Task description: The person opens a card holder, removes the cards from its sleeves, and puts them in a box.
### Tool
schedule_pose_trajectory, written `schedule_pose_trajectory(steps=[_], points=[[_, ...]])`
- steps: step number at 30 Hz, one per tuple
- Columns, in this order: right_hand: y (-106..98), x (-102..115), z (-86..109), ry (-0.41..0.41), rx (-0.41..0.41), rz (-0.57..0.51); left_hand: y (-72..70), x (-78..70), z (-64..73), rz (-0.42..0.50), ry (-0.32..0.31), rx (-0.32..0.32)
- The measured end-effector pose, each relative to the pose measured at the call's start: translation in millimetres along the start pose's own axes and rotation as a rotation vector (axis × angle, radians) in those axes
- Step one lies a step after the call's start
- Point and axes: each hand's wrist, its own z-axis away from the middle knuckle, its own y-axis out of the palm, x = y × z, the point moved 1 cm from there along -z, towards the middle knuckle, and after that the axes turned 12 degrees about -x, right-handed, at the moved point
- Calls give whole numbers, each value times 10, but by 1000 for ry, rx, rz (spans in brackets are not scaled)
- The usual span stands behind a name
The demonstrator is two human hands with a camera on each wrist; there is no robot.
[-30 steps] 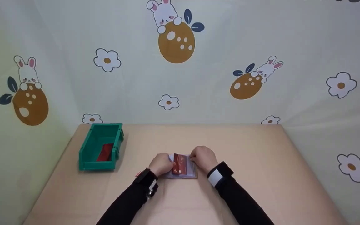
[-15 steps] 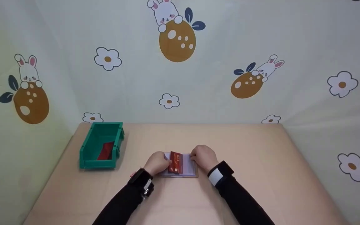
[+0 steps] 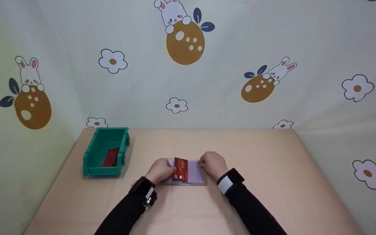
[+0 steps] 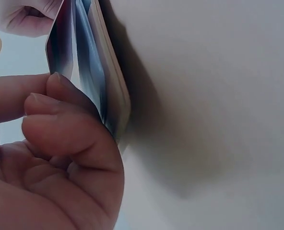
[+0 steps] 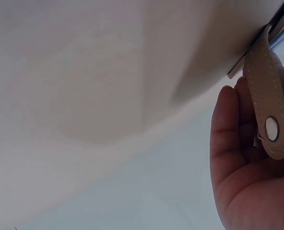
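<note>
An opened card holder [image 3: 195, 173] with clear sleeves and a tan cover lies on the table in the head view. Over its left part stands a red card [image 3: 181, 169] with gold print, tilted. My left hand [image 3: 160, 170] pinches the card's left edge; in the left wrist view, the curled fingers [image 4: 75, 127] also touch the sleeve edges. Whether the card sits inside a sleeve, I cannot tell. My right hand [image 3: 213, 164] grips the holder's upper right edge. A tan strap [image 5: 267, 96] with a metal snap hangs over that palm in the right wrist view.
A green bin [image 3: 102, 172] stands at the table's back left with a dark red flat item [image 3: 111, 157] inside. Behind the table [image 3: 256, 153] hangs a pale curtain [image 3: 227, 81] printed with rabbits and flowers.
My left hand has moved left, bringing the red card from the holder's middle toward its left side and baring more of the right sleeve. The right hand has kept its place.
</note>
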Motion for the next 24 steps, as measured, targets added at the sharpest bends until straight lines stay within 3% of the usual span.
schedule_pose_trajectory(steps=[8,15,24], points=[[0,4,-5,10,8,8,-77,30,3,72,-59,-2],[11,-3,-4,24,10,5,-133,36,3,110,-36,-12],[5,-9,-3,23,7,-4,-160,25,-3,134,-58,-5]])
